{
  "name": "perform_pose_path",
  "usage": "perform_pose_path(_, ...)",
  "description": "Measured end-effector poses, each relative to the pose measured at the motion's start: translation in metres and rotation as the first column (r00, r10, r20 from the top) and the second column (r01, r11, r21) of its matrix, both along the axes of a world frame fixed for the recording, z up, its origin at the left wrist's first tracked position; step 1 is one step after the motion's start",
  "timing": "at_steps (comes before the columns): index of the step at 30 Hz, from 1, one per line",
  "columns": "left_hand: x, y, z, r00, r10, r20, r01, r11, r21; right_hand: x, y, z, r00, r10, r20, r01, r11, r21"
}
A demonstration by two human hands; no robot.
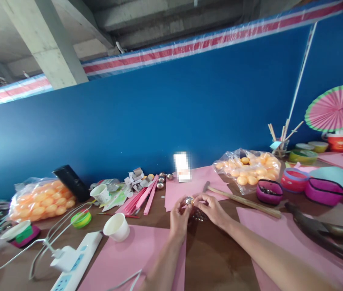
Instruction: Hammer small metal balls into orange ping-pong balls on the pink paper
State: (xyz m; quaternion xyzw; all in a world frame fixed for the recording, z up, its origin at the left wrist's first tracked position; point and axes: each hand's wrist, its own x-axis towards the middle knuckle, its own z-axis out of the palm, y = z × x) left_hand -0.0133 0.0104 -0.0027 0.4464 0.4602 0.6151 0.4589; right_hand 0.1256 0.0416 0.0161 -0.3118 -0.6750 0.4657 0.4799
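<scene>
Pink paper (141, 254) bears a white cup (116, 227), hands (210, 208) pinch a silver ball (189, 200), and bags (234, 155) hold orange balls (246, 180).

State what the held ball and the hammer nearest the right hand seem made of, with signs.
Held ball: probably metal or metal-coated, polished; silvery with bright glints.
Hammer handle: likely wood, tan and dull.
Hammer head: perhaps metal, dark and matte.

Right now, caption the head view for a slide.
Left hand and right hand meet at a silvery ball over a table, near a hammer.
</scene>
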Motion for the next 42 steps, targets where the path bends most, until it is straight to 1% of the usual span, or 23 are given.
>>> perform_pose_path(13,0.0010,-0.0028,0.0051,1.000,0.011,-0.005,-0.011,1.000,-0.001,0.0001,-0.0014,0.0011,0.999,-0.013,0.046,0.013,1.000,-0.001)
perform_pose_path(25,0.0006,-0.0020,0.0034,1.000,-0.001,0.020,0.001,1.000,0.012,0.0011,-0.0043,0.0070,0.996,-0.013,0.087,0.014,1.000,-0.018)
perform_pose_path(31,0.0001,-0.0013,0.0021,1.000,-0.006,0.023,0.006,1.000,0.015,0.0014,-0.0033,0.0062,0.995,-0.017,0.099,0.017,1.000,0.004)
perform_pose_path(38,-0.0005,-0.0004,0.0008,1.000,0.014,0.012,-0.014,1.000,0.016,0.0013,-0.0050,0.0076,0.996,-0.002,0.086,0.005,1.000,-0.030)
perform_pose_path(42,-0.0010,-0.0004,0.0006,1.000,-0.002,0.013,0.002,1.000,0.014,0.0014,-0.0050,0.0080,0.995,-0.006,0.096,0.010,0.999,-0.043)
